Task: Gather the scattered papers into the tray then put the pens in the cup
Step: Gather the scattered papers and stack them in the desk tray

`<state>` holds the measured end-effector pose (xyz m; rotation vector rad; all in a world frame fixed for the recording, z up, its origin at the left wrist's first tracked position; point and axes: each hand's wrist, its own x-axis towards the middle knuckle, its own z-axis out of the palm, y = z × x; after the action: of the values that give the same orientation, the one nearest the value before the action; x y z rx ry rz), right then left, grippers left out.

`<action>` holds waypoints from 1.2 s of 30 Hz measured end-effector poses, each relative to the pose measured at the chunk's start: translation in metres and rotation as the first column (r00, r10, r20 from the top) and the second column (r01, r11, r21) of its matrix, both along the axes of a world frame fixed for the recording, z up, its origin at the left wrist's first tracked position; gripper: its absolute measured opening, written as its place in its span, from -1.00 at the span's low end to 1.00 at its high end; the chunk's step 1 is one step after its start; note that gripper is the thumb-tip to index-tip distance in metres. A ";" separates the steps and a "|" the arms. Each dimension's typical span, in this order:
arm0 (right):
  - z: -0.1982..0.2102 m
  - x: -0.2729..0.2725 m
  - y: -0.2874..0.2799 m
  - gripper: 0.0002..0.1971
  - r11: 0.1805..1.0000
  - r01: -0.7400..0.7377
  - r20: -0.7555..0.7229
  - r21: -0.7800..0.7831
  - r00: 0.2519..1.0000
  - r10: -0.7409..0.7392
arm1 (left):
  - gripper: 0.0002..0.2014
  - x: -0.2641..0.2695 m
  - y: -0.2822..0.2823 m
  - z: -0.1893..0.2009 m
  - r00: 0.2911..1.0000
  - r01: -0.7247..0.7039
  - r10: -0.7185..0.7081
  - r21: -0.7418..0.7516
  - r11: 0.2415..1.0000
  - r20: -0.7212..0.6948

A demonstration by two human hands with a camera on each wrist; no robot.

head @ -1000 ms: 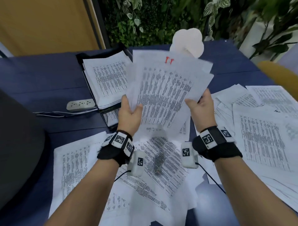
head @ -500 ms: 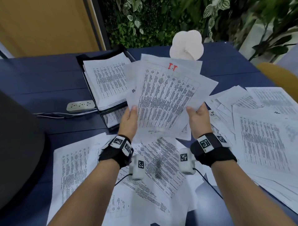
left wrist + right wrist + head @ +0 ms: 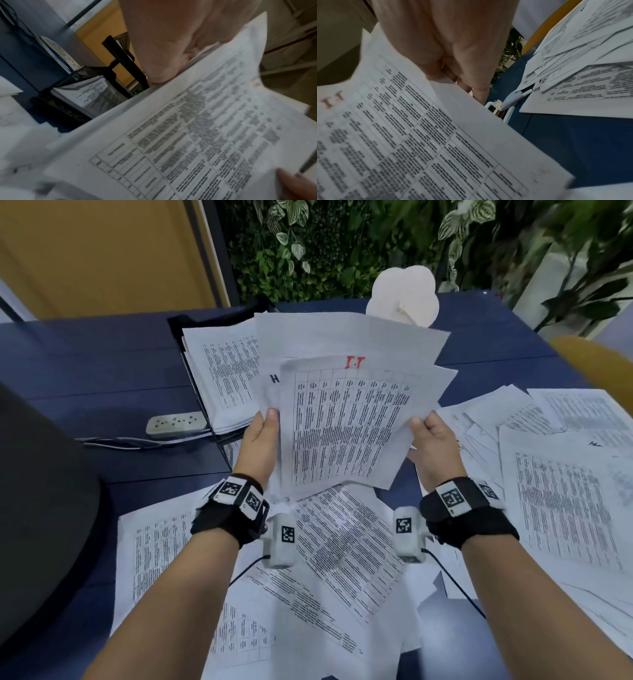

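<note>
Squared up since a second ago, the fanned stack of white printed sheets (image 3: 346, 419) hangs above the blue table (image 3: 102, 364), near the black mesh tray (image 3: 178, 323) — left hand (image 3: 260, 446) and right hand (image 3: 435, 446) pinch its side edges; loose sheets could slip out.

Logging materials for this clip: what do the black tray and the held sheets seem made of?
Tray: probably black metal mesh, judging by the fine perforated wall in the left wrist view. Held sheets: thin matte white printer paper, curling at the edges, printed with tables.
</note>
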<state>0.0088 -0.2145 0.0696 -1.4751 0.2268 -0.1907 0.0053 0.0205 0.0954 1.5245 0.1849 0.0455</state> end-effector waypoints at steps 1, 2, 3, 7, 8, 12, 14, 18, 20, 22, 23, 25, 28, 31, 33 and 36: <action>-0.001 0.000 0.003 -0.72 1.000 -0.008 -0.006 0.000 1.000 0.008 | -0.40 0.000 0.000 -0.001 1.000 0.026 -0.026 -0.047 0.999 0.006; -0.003 0.001 0.005 -0.70 1.000 -0.022 -0.014 -0.005 1.000 0.022 | -0.29 0.000 -0.001 -0.004 0.998 0.065 -0.065 -0.053 0.996 -0.003; -0.005 0.000 0.008 -0.69 0.999 -0.035 -0.023 -0.015 0.999 0.034 | -0.22 0.000 -0.001 -0.008 0.994 0.104 -0.105 -0.039 0.994 -0.016; -0.007 -0.004 0.018 -0.71 0.997 -0.020 0.008 -0.071 1.000 0.021 | -0.61 -0.004 -0.011 -0.013 0.994 0.098 -0.102 0.073 0.993 0.051; -0.004 -0.005 0.020 -0.70 0.998 0.002 0.026 -0.069 1.000 0.000 | -0.67 -0.003 -0.010 -0.014 0.995 0.069 -0.075 0.095 0.993 0.066; 0.002 -0.005 0.019 -0.70 0.999 0.021 0.094 0.039 0.995 -0.024 | -0.77 0.002 -0.003 -0.007 0.994 0.023 -0.025 0.018 1.000 0.103; 0.003 -0.005 0.017 -0.71 0.999 -0.010 0.083 0.053 0.997 0.005 | -0.64 0.003 0.001 -0.006 0.998 0.009 -0.010 0.017 1.000 0.070; 0.000 -0.004 0.014 -0.69 0.999 -0.016 0.026 0.051 1.000 0.014 | -0.65 0.005 0.009 -0.014 1.000 0.011 -0.011 -0.006 1.000 0.025; -0.001 -0.003 0.015 -0.69 0.998 -0.037 -0.003 0.041 0.999 0.037 | -0.65 0.003 0.010 -0.016 0.999 -0.022 0.023 -0.042 0.999 0.029; 0.000 -0.003 0.020 -0.67 0.996 -0.085 -0.006 0.030 0.996 0.086 | -0.63 0.001 0.006 -0.018 0.999 -0.012 0.014 -0.064 0.998 0.031; 0.002 -0.003 0.023 -0.66 0.995 -0.097 0.001 0.016 0.995 0.097 | -0.64 0.002 0.004 -0.021 0.999 0.005 -0.003 -0.067 0.998 0.032; 0.006 -0.002 0.028 -0.65 0.997 -0.071 0.040 0.010 0.997 0.071 | -0.68 0.004 0.001 -0.021 0.999 0.023 -0.020 -0.060 0.998 0.047; 0.009 0.002 0.028 -0.67 0.999 0.009 0.080 0.030 0.997 -0.012 | -0.68 0.011 0.000 -0.022 0.995 0.010 -0.003 -0.066 0.998 0.095; 0.004 0.003 0.028 -0.68 1.000 0.010 0.022 -0.027 1.000 -0.009 | -0.68 0.012 0.004 -0.027 0.997 -0.003 0.008 -0.067 0.998 0.070; -0.002 0.003 0.028 -0.66 0.998 -0.004 -0.010 -0.065 1.000 0.003 | -0.68 0.011 0.005 -0.032 0.999 0.022 -0.021 -0.022 1.000 0.044; -0.010 0.004 0.028 -0.57 0.995 -0.060 -0.057 -0.075 0.997 0.056 | -0.70 0.009 0.003 -0.038 0.999 0.036 -0.036 0.014 0.999 0.023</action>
<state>0.0125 -0.1864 0.0593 -1.5626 0.2230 -0.1131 0.0146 0.0235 0.0570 1.5396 0.1387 0.0355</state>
